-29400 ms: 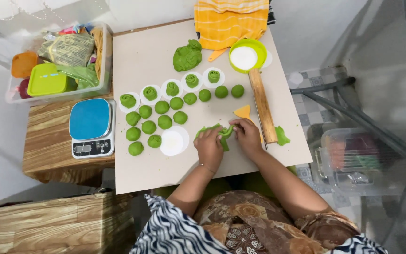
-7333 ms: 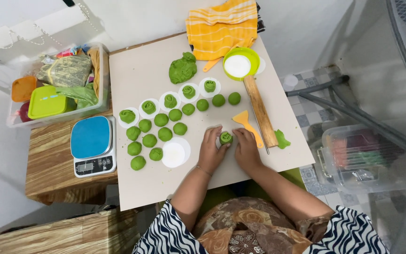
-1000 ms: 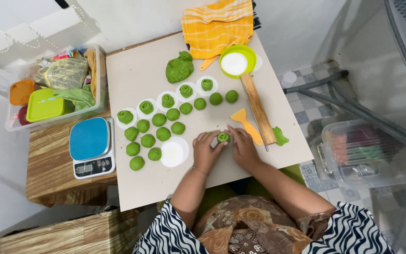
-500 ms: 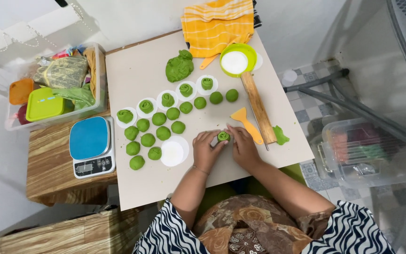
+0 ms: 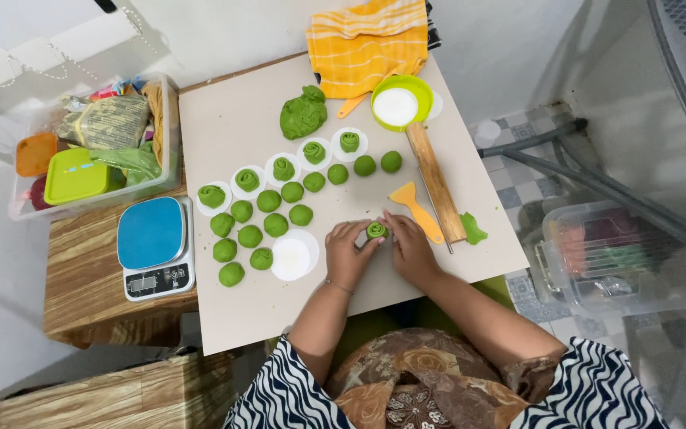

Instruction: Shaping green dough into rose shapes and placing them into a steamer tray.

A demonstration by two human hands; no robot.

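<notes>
Closest to me, the person's left hand (image 5: 348, 253) and right hand (image 5: 409, 248) meet over the pale tabletop (image 5: 232, 135), and both sets of fingers are curled in lightly around 1 green dough roll (image 5: 375, 230), pinched between the fingertips of the 2 hands and sitting on or just above the board; I cannot tell whether it rests there. The grip looks gentle rather than tight.

Just left of the fingers lies a bare white paper round (image 5: 294, 258). Just right of them sits a yellow plastic scraper (image 5: 415, 208), and beside that a wooden rolling pin (image 5: 435, 183) with a scrap of green dough (image 5: 473, 229) at its near end.

Beyond the fingers and to their left, about 12 plain green dough balls (image 5: 268, 201) sit in loose rows, and behind those 5 rolled pieces on paper rounds (image 5: 283, 169). Further off is a lump of spare green dough (image 5: 303, 114), a green-rimmed bowl of white powder (image 5: 396, 105) and a striped orange cloth (image 5: 367, 44). Far left, off the board, stands a blue kitchen scale (image 5: 153, 246) and a clear tub of packets (image 5: 93, 143).

As I judge it, too much squeeze could flatten the spiral, and a sticky surface might tear the roll. The right wrist is near the scraper and could nudge it.
</notes>
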